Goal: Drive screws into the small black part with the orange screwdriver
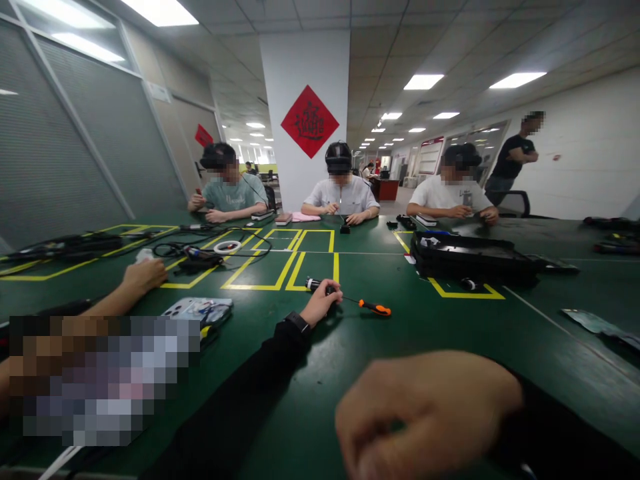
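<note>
My left hand (pixel 321 305) reaches out over the green table, its fingers wrapped round a short black cylinder (pixel 313 285) with a pale, shiny end. Just right of that hand lies a screwdriver (pixel 376 308) with an orange and black handle, its thin shaft pointing back towards my fingers. Close to the camera, low in the view, is my right hand (pixel 425 410), blurred, with fingers curled into a loop. Green tabletop shows through a small gap between them. Its fingertips are partly hidden, so anything they pinch cannot be made out.
A co-worker's hand (pixel 145 275) rests on the table at left, near black cables (pixel 200 257) and a white tape roll (pixel 227 247). A long black open case (pixel 470 257) stands at right. Three people in headsets sit across the table (pixel 280 347), which bears yellow tape outlines.
</note>
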`<state>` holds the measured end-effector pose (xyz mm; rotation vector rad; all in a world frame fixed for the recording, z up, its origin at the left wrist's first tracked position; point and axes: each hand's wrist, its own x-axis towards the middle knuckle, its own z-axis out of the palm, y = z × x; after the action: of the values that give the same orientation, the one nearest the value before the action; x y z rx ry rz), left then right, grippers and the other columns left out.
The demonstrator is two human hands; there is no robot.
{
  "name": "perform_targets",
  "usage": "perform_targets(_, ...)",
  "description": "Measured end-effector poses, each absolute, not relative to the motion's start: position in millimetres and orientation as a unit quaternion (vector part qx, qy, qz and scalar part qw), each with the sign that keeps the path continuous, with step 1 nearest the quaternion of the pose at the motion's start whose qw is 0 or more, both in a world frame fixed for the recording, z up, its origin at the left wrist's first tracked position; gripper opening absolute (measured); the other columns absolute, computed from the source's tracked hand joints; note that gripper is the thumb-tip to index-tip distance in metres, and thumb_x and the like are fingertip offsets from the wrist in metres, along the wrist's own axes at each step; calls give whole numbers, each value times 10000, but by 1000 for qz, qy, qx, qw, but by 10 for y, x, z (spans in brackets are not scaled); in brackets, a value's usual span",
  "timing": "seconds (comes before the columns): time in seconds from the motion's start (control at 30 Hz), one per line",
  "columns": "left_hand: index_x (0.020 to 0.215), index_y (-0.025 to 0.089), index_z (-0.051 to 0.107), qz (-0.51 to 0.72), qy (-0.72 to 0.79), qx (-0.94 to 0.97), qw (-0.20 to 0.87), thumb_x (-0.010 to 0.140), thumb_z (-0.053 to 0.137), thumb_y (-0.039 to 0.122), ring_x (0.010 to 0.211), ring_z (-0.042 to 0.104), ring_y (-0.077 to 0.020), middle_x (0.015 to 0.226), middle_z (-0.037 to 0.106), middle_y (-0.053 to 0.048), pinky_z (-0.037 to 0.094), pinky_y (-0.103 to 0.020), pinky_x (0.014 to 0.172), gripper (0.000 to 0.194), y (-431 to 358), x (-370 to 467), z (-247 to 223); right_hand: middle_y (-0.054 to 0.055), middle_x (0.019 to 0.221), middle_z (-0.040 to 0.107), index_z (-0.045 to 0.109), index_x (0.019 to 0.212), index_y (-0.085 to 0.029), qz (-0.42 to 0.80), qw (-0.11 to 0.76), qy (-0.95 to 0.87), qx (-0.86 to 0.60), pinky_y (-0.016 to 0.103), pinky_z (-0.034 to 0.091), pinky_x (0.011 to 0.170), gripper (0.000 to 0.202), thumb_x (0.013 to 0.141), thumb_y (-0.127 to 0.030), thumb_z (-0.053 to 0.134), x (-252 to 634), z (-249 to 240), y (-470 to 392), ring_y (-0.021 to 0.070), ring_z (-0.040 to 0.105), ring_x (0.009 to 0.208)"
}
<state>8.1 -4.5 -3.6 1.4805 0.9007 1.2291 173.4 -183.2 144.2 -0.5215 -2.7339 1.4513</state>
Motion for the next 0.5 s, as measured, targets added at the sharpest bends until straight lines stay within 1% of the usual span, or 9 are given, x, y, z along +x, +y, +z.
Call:
perform_targets(0.03, 893, 175, 473, 507, 371, 606, 488, 698, 545, 249, 618, 528, -69, 774, 516, 12, 423, -215, 627, 220, -42, 80, -39, 5, 735, 539, 548, 770, -176, 439, 16, -879, -186, 237, 376, 636, 188, 805, -326, 441, 1703, 1407, -1619, 114, 473, 671)
perform_targets(0.1, 891, 178, 476, 507, 370, 605, 491, 698, 546, 252, 615, 527, -66, 776, 516, 13, 422, -209, 617, 218, -40, 79, -41, 43, 794, 537, 549, 799, -148, 211, 188, -900, -332, 280, 365, 717, 229, 843, -272, 362, 1710, 1182, -1190, 140, 465, 746)
perform_targets(0.13, 887, 179, 477, 507, 370, 604, 492, 698, 545, 253, 612, 528, -65, 773, 514, 16, 422, -205, 611, 214, -40, 80, -40, 74, 865, 535, 550, 858, -134, 116, 242, -882, -387, 311, 349, 775, 233, 849, -241, 343, 1748, 1014, -994, 164, 457, 826)
perform_targets(0.17, 884, 181, 477, 505, 371, 603, 494, 700, 544, 254, 607, 528, -64, 766, 513, 19, 421, -203, 605, 209, -40, 81, -39, 105, 942, 524, 542, 928, -119, 49, 268, -866, -420, 338, 332, 820, 238, 846, -215, 340, 1804, 830, -821, 188, 439, 899)
perform_targets(0.2, 882, 183, 475, 502, 374, 603, 495, 702, 541, 258, 601, 529, -64, 756, 512, 22, 419, -201, 598, 206, -40, 82, -39, 127, 985, 513, 534, 972, -105, 13, 270, -859, -434, 354, 326, 837, 248, 839, -198, 347, 1872, 644, -677, 205, 425, 936)
perform_targets(0.27, 878, 183, 471, 491, 384, 607, 492, 707, 534, 266, 596, 532, -68, 732, 512, 24, 414, -198, 584, 200, -39, 85, -40, 133, 992, 515, 539, 977, -105, -4, 268, -853, -447, 358, 339, 839, 255, 834, -168, 337, 2015, 323, -482, 209, 428, 943)
perform_targets(0.33, 868, 180, 468, 483, 386, 621, 482, 709, 530, 271, 603, 534, -76, 720, 512, 24, 409, -199, 581, 193, -37, 88, -46, 105, 953, 529, 557, 932, -131, 23, 275, -852, -445, 343, 356, 829, 253, 835, -155, 324, 2131, 111, -396, 190, 448, 916)
perform_targets(0.5, 827, 167, 479, 484, 381, 664, 424, 692, 549, 298, 633, 511, -90, 708, 516, 21, 405, -224, 631, 200, -45, 90, -58, 61, 899, 539, 534, 919, -164, 86, 327, -832, -440, 312, 377, 792, 178, 807, -182, 397, 2227, -36, -388, 163, 476, 866)
